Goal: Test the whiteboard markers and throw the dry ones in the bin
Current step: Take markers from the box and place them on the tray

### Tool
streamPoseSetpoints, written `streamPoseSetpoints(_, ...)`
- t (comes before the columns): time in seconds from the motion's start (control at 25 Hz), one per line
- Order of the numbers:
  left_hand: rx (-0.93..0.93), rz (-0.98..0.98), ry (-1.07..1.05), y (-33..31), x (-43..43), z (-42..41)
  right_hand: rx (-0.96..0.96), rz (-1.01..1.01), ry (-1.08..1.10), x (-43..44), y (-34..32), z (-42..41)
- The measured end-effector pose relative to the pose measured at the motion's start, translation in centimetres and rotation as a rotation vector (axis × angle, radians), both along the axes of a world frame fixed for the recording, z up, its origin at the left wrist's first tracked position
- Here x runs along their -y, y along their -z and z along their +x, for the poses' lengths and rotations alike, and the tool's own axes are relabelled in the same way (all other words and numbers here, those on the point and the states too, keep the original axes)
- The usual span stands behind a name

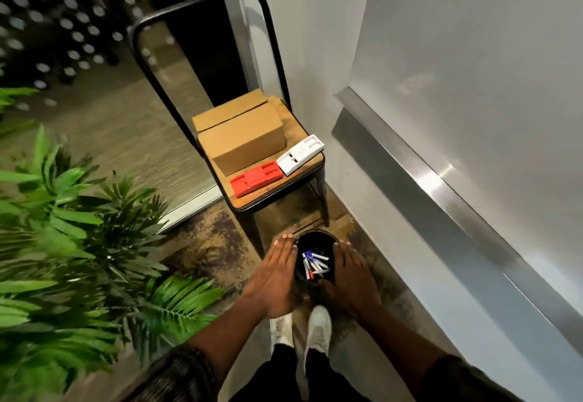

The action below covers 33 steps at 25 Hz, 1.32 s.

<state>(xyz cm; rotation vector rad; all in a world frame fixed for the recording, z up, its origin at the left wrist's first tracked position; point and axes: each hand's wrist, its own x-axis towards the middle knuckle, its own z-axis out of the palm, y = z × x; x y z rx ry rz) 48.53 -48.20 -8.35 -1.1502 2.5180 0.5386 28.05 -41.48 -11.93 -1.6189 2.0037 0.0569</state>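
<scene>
Left to right. A leafy plant fills the left edge. Behind it stands a black-framed chair. Its seat serves as a table for two cardboard boxes, a red tray and a white tray, probably set there to be within reach of the board.

Low in the middle, the left hand lies flat against the left side of the round black bin, fingers straight and together, pointing away from the person. The markers, white barrels with blue and red caps, lie heaped in the bottom of the bin. The right hand mirrors the left on the opposite side.

The grip is thus a two-palm press: neither hand curls round the bin, which is held between them, probably to steady or carry it. Whether the bin rests on the floor cannot be told. It sits just ahead of the white shoes.

The whiteboard with its metal ledge is at far right.
</scene>
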Motion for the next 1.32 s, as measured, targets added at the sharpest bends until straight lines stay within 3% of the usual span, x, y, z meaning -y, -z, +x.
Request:
streamPoseSetpoints(0.4,-0.015,-0.154,-0.022,-4.2,0.6,0.9,-0.049,-0.117,-0.087,1.1,-6.2,0.6)
streamPoseSetpoints(0.84,-0.051,-0.206,-0.241,-6.1,6.5,4.7,-0.049,-0.26,-0.181,7.4,-8.4,3.0)
streamPoseSetpoints(1.12,-0.166,-0.263,-0.244,-6.1,18.3,8.1,-0.053,-0.328,-0.113,16.9,-9.5,6.6)
streamPoseSetpoints(1.32,-0.249,-0.305,-0.185,-7.4,30.1,9.9,-0.076,-0.327,0.073,26.0,-11.1,11.0)
